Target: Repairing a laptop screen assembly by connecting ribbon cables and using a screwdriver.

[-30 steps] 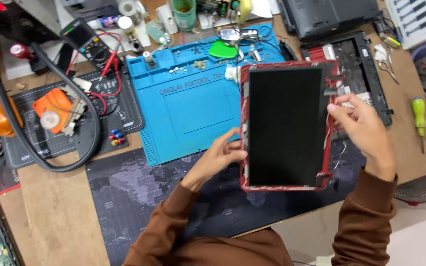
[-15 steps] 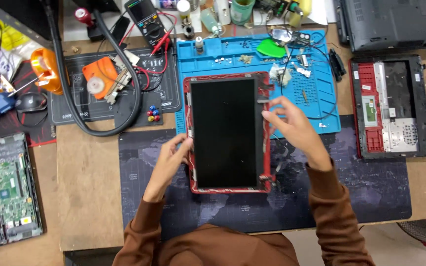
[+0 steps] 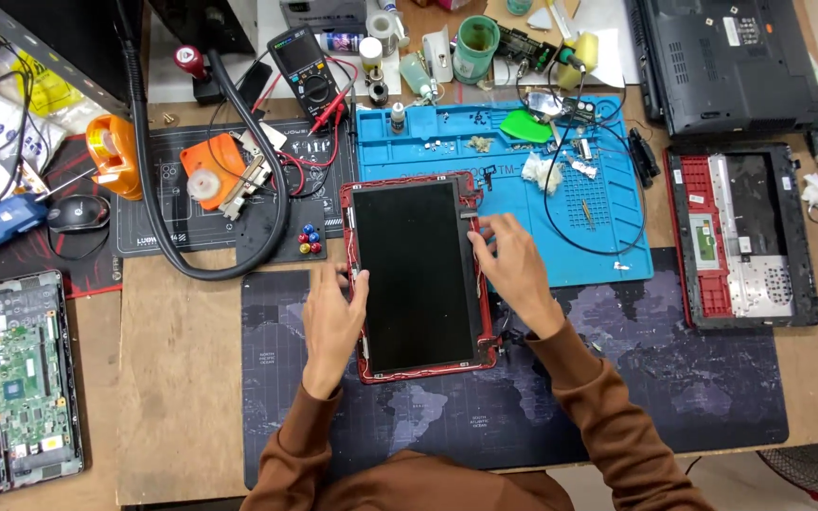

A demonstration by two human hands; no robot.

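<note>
**Screen panel steadied on the bench**

Across the seam between blue work mat (image 3: 608,237) and dark desk mat (image 3: 674,378) lies the laptop screen panel (image 3: 417,276), glass up in its red frame. Left hand (image 3: 331,322) rests flat against the left edge, fingers loosely extended, gripping nothing. Right hand (image 3: 513,270) presses fingertips on the right bezel, half-open. Judged: the panel is being settled or its bezel worked. Any lift needs care, with small screws (image 3: 447,144) and a black cable (image 3: 560,227) close by. Open room lies toward the person.
</note>
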